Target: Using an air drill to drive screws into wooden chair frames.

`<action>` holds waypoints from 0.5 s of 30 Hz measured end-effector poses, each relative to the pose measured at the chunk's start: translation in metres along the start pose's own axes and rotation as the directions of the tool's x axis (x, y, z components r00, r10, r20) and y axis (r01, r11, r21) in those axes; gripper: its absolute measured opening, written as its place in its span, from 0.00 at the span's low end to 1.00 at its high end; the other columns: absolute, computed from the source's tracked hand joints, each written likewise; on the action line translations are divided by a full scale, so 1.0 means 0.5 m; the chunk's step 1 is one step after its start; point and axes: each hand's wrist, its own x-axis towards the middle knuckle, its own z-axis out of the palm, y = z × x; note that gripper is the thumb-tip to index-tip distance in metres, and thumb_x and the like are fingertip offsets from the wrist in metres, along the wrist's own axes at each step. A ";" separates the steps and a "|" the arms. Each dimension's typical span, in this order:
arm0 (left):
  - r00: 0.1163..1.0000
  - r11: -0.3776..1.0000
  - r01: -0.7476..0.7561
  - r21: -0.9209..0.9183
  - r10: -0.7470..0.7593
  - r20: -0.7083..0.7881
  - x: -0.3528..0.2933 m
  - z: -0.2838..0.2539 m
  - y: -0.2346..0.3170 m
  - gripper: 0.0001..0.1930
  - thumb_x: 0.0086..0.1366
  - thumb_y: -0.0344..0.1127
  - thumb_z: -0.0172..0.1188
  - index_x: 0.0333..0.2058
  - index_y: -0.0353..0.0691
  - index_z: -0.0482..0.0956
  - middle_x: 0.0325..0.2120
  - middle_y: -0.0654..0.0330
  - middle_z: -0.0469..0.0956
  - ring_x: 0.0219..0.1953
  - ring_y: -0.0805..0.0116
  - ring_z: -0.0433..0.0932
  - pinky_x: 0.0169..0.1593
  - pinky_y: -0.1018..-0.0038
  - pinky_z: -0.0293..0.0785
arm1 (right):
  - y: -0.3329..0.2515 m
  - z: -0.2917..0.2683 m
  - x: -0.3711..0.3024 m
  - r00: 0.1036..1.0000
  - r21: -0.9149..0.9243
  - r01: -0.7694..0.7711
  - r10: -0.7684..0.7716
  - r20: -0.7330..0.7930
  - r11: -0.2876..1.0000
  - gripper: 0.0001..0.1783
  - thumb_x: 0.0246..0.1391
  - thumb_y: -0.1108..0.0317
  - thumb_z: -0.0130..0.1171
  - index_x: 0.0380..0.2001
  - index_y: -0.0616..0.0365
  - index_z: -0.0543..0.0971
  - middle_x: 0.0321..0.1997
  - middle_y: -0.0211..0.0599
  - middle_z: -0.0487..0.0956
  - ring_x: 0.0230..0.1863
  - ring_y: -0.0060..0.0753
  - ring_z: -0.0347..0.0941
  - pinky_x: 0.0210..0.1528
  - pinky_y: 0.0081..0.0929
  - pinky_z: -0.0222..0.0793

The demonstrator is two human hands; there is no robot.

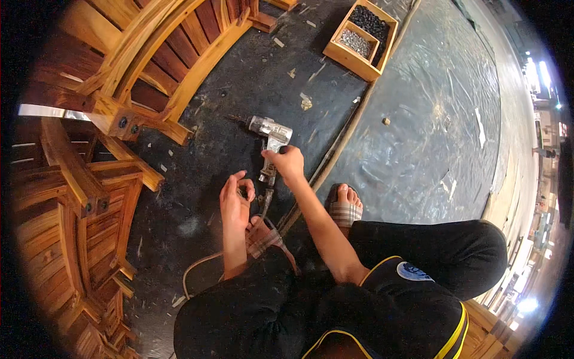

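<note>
Grasping the pneumatic drill (pixel 272 133) by its handle (pixel 271 161) in the right grip (pixel 288 163), over the black floor sheet (pixel 179 200), with the bit (pixel 238 119) turned left, apparently for safety to the sandalled feet (pixel 347 208). Curling the left grip (pixel 234 200) loosely nearby, perhaps around something small, too blurred to tell. Letting the air hose (pixel 267 202) bend slackly, likely for free reach.

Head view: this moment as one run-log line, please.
right hand holds silver power tool; left hand curled, contents unclear; wooden box: black parts, silvery parts; wooden furniture at left

Dark floor sheeting (pixel 430 161) lies wrinkled; wooden furniture (pixel 69 164) stands left; bright lights (pixel 545 76) glare right.
</note>
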 end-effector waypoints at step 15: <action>0.997 0.993 -0.066 -0.100 0.062 -0.044 -0.068 0.036 0.100 0.17 0.74 0.40 0.47 0.53 0.33 0.68 0.30 0.63 0.67 0.28 0.73 0.65 0.30 0.73 0.63 | -0.006 0.037 -0.020 0.982 0.819 -0.153 -0.011 0.190 0.553 0.11 0.42 0.78 0.60 0.32 0.65 0.71 0.25 0.39 0.75 0.22 0.33 0.75 0.24 0.33 0.74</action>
